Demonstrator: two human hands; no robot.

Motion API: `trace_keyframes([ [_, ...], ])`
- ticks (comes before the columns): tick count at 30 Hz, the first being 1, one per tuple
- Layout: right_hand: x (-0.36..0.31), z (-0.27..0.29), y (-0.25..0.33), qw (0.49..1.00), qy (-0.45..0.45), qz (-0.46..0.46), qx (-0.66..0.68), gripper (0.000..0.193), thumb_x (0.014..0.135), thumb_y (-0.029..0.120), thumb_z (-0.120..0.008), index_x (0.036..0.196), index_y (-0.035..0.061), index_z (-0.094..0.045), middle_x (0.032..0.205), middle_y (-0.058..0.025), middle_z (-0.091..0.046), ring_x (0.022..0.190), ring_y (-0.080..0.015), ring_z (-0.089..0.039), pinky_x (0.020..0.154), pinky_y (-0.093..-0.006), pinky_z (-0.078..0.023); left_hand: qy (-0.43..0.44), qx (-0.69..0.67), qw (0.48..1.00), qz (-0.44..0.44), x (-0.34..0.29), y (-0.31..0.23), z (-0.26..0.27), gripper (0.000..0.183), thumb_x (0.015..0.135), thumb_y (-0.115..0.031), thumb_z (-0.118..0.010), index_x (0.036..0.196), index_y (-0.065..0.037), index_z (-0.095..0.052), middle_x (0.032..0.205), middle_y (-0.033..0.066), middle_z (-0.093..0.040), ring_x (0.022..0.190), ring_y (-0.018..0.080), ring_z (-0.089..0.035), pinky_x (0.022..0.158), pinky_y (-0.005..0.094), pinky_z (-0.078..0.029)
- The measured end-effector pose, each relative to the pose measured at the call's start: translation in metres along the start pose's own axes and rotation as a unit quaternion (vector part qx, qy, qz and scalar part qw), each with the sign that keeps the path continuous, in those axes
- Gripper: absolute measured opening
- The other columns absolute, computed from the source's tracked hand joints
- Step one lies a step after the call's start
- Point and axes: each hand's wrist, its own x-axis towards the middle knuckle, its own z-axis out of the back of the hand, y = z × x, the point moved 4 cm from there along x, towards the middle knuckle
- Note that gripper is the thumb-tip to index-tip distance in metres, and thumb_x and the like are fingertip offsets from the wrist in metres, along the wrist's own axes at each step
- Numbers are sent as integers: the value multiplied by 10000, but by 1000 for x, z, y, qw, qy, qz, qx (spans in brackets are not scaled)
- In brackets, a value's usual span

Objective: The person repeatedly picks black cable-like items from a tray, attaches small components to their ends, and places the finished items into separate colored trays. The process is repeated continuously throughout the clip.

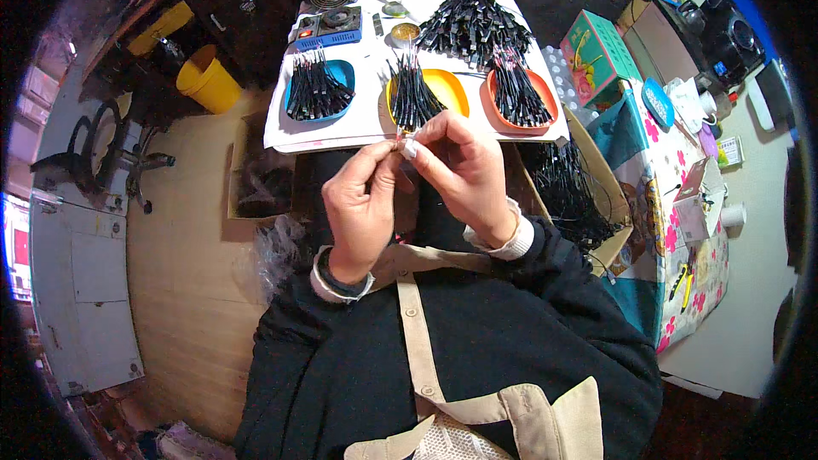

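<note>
In front of the table's near edge, my left hand (358, 196) and my right hand (469, 175) meet fingertip to fingertip. Both are closed in a pinch at one spot. What they hold is small, pale and mostly covered by the fingers, so I cannot make it out. Just beyond them, a bundle of black cables (415, 100) with thin wire ends lies on a yellow tray (457, 95). Similar cables (313, 95) rest on a blue tray (348, 77) to the left, and more cables (518, 94) on an orange tray (547, 89) to the right.
The white table (371, 60) also bears a large heap of black cables (473, 25), a blue device (328, 34) and a small round tin (405, 32). Below right stands a cardboard box (609, 196) of cables. A side table (699, 290) holds yellow-handled pliers (682, 281). A yellow bin (209, 81) stands left.
</note>
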Motion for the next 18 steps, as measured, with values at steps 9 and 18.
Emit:
trace_keyframes([
  [9, -8, 17, -2, 978, 72, -111, 162, 145, 906, 39, -642, 1032, -9, -591, 906, -8, -630, 864, -68, -602, 795, -232, -500, 89, -219, 958, 166, -9, 5, -6, 173, 971, -126, -576, 1038, 11, -658, 760, -1, -613, 557, 2, -434, 457, 150, -289],
  [18, -11, 18, 5, 982, 92, -56, 155, 105, 912, 41, -632, 993, -8, -584, 885, -37, -641, 809, -100, -633, 733, -240, -518, 98, -235, 952, 171, -10, -2, -12, 192, 973, -136, -573, 1049, 23, -648, 759, 43, -647, 538, 24, -458, 471, 163, -351],
])
